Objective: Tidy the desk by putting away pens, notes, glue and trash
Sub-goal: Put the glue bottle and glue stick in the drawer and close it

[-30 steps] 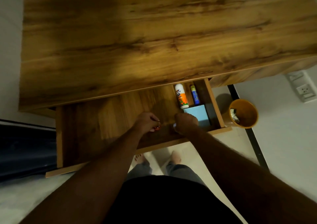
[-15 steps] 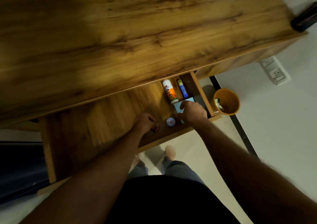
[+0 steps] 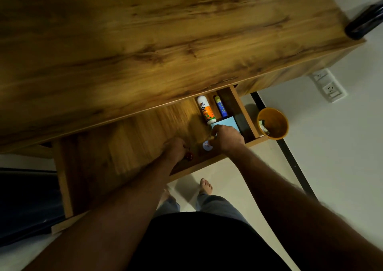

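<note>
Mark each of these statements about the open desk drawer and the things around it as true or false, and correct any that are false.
1. The white glue bottle lies in the drawer beside the blue glue stick. True.
2. The orange bin stands on the desk top. False: it stands on the floor, to the right of the drawer.
3. The right hand covers part of the light blue note pad. True.
4. The drawer is pushed shut. False: it is pulled out, with both hands inside it.
5. The left hand is right next to a small dark red thing near the drawer's front edge. True.
</note>
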Tool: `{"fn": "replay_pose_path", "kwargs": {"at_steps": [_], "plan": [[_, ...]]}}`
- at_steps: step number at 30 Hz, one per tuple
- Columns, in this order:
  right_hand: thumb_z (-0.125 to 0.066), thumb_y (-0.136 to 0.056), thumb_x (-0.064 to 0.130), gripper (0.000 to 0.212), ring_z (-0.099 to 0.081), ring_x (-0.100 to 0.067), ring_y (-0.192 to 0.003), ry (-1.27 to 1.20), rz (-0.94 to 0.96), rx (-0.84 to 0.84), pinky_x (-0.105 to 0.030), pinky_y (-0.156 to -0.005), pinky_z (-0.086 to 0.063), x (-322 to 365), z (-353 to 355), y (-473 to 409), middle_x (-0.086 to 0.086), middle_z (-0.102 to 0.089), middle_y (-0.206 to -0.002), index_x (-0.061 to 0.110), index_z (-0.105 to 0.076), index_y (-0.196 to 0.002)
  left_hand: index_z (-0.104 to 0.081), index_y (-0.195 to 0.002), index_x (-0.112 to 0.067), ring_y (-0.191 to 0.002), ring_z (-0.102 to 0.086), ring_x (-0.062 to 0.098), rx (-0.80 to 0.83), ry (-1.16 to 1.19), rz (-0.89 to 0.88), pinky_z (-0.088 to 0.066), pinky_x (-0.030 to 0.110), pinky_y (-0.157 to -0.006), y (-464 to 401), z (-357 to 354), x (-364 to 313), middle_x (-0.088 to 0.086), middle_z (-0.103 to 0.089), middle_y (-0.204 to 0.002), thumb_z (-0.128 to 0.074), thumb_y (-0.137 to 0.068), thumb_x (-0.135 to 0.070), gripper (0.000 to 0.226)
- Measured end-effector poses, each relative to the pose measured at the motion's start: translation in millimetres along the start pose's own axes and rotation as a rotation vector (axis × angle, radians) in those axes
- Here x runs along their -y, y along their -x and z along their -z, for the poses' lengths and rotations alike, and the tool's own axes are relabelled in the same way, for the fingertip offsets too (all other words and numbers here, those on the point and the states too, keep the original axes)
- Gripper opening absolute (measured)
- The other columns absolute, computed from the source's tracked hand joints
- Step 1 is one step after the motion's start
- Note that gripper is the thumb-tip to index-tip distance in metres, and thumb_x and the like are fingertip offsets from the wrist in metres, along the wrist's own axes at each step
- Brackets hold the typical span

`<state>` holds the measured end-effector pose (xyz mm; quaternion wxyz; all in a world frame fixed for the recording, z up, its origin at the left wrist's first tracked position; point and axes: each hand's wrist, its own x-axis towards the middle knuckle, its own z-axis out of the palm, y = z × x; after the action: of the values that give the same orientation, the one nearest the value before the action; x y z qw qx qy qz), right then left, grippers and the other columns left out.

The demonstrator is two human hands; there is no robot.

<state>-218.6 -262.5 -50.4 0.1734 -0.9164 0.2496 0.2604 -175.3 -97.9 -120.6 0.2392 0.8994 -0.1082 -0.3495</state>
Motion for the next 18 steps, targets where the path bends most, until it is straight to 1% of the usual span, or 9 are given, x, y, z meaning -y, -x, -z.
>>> {"fn": "replay_pose_path", "kwargs": {"at_steps": [1, 6, 8, 10, 13, 18], "plan": [[-0.078, -0.075, 0.037, 0.050, -0.059, -0.020, -0.096, 0.006, 0.004, -0.005, -0.035, -0.075, -0.053, 0.6, -0.2, 0.7, -0.002, -0.063, -0.106, 0.020, -0.060, -0.118, -0.069, -0.115, -0.015, -0.112, -0.059, 0.028, -0.011, -0.015, -0.003, -0.045, 0.035, -0.096, 1.7, 1.7, -0.3, 0.010, -0.065, -0.121, -0.059, -0.094, -0.031, 0.029], [-0.077, -0.077, 0.037, 0.047, -0.059, -0.021, -0.100, 0.027, 0.034, -0.017, -0.032, -0.072, -0.047, 2.5, -3.1, 2.9, -0.003, -0.063, -0.110, 0.019, -0.060, -0.117, -0.068, -0.116, -0.014, -0.111, -0.060, 0.026, -0.049, -0.054, -0.018, -0.046, 0.033, -0.094, 6.2, 4.8, 4.7, 0.009, -0.065, -0.120, -0.059, -0.093, -0.030, 0.029], [-0.077, -0.078, 0.036, 0.043, -0.060, -0.022, -0.100, 0.031, 0.039, -0.034, -0.034, -0.075, -0.050, 3.8, -4.9, 4.8, -0.004, -0.064, -0.109, 0.019, -0.061, -0.115, -0.067, -0.117, -0.013, -0.111, -0.060, 0.027, -0.049, -0.038, -0.015, -0.048, 0.034, -0.096, 8.7, 5.9, 6.9, 0.010, -0.065, -0.120, -0.059, -0.093, -0.027, 0.028], [-0.077, -0.078, 0.035, 0.041, -0.061, -0.022, -0.099, 0.031, 0.046, -0.043, -0.037, -0.080, -0.054, 5.0, -7.1, 6.4, -0.005, -0.064, -0.108, 0.019, -0.062, -0.113, -0.068, -0.115, -0.011, -0.108, -0.061, 0.026, -0.054, 0.005, -0.004, -0.050, 0.037, -0.095, 10.8, 6.8, 8.9, 0.010, -0.066, -0.118, -0.061, -0.092, -0.023, 0.026], [-0.076, -0.079, 0.033, 0.038, -0.062, -0.024, -0.100, 0.039, 0.072, -0.060, -0.040, -0.083, -0.056, 5.9, -9.0, 9.9, -0.006, -0.065, -0.109, 0.019, -0.063, -0.112, -0.069, -0.112, -0.012, -0.103, -0.064, 0.025, -0.066, 0.077, -0.002, -0.053, 0.038, -0.091, 14.8, 8.5, 10.5, 0.009, -0.067, -0.114, -0.061, -0.091, -0.019, 0.023], [-0.074, -0.081, 0.030, 0.032, -0.063, -0.025, -0.102, 0.059, 0.128, -0.098, -0.038, -0.084, -0.055, 5.0, -12.4, 13.4, -0.007, -0.067, -0.110, 0.020, -0.066, -0.111, -0.071, -0.100, -0.019, -0.093, -0.065, 0.021, -0.139, 0.221, 0.005, -0.057, 0.040, -0.083, 26.1, 14.6, 4.6, 0.004, -0.070, -0.101, -0.063, -0.089, -0.021, 0.014]]}}
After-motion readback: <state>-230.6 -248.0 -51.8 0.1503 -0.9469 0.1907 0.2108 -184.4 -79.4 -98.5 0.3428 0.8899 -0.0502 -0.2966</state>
